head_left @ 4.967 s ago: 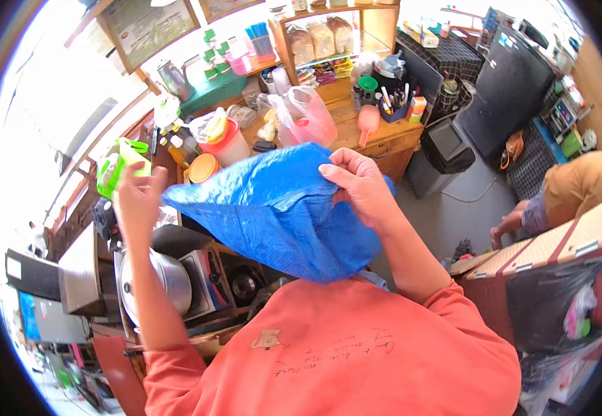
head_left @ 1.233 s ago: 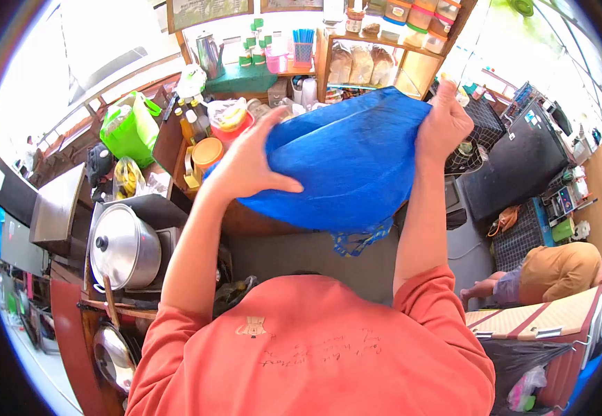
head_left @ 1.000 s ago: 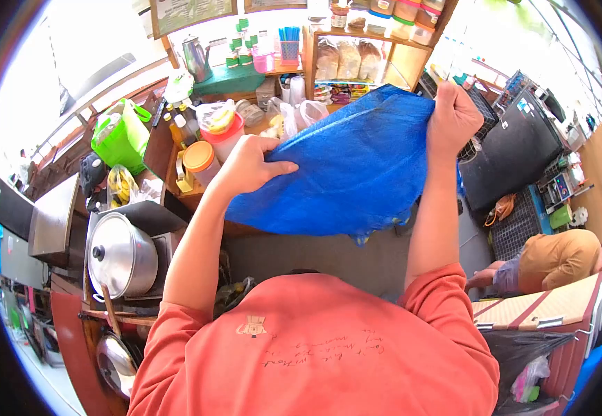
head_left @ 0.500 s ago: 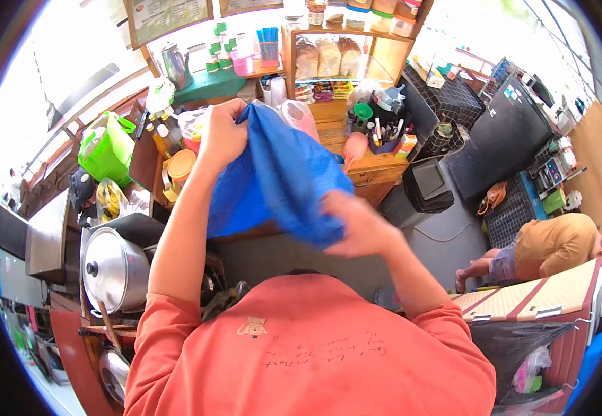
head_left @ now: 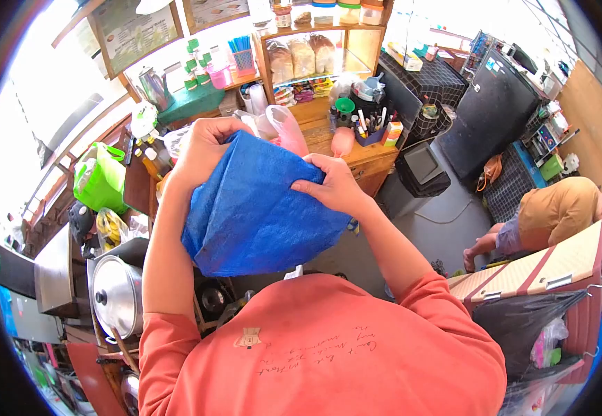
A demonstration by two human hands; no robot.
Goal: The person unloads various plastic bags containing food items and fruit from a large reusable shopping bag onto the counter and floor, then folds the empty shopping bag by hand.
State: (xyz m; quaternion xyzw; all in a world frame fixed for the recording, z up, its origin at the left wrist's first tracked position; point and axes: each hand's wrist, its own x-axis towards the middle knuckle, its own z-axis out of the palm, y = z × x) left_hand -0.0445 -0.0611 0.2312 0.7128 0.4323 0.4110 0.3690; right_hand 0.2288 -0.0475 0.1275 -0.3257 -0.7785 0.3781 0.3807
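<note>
A blue fabric-like sheet or bag (head_left: 259,208) hangs spread out in front of my chest, with its folds facing me. My left hand (head_left: 211,142) grips its upper left corner, fingers wrapped over the edge. At the upper right edge, my right hand (head_left: 328,184) pinches the blue material between thumb and fingers. Just beyond the sheet, a pink plastic bag (head_left: 287,128) stands near the wooden counter.
A large lidded metal pot (head_left: 117,295) and a green bag (head_left: 100,177) are on the left. Wooden drawers (head_left: 370,166) and a black bin (head_left: 422,173) stand ahead right. Another person (head_left: 550,211) bends down at the right, beside a folded mat (head_left: 529,270).
The blue material has opened out from a twisted bunch into a wide, flat shape. My right hand has moved up along its edge. The view has shifted slightly to the right.
</note>
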